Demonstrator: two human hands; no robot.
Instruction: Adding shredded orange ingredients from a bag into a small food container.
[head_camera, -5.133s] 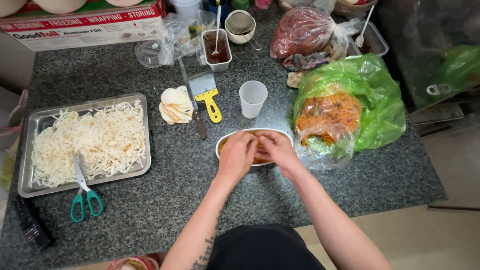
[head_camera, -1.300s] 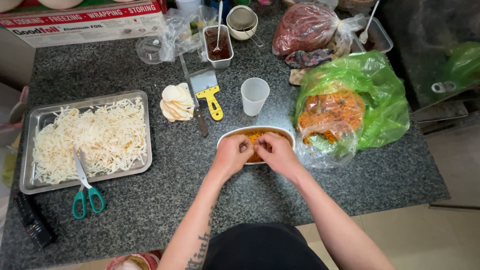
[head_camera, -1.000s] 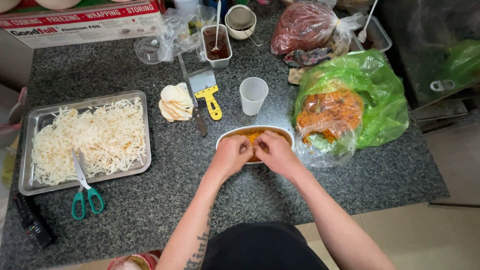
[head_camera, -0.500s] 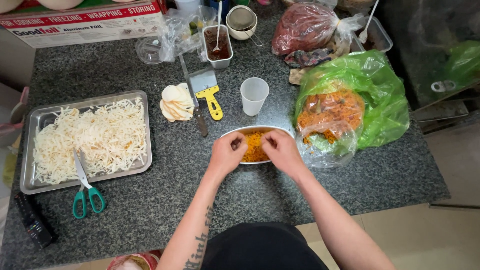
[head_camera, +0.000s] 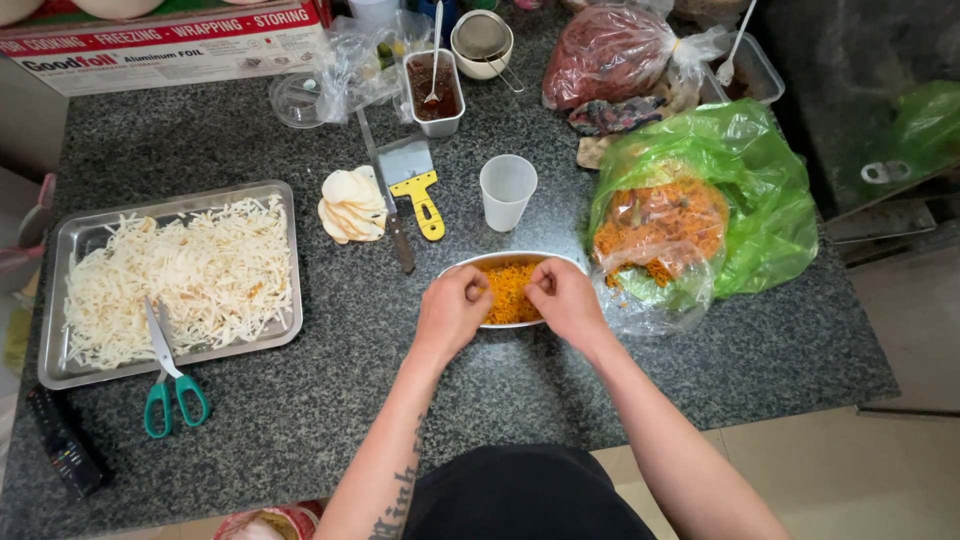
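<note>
Near the centre of the frame I have both hands over the oval bowl (head_camera: 500, 262) of orange shreds (head_camera: 508, 290). My left hand (head_camera: 452, 310) covers the bowl's left edge, fingers curled inward and pinched at the shreds; my right hand (head_camera: 563, 298) covers the right edge, fingertips bunched in the same way. Whether either actually holds any, I cannot tell. Just above the bowl stands a white cup (head_camera: 507, 190). To the right, touching the bowl, sits a green bag (head_camera: 760, 200). At the left a metal tray (head_camera: 60, 240) holds white shreds, with green scissors (head_camera: 165, 375) across its lower edge.
</note>
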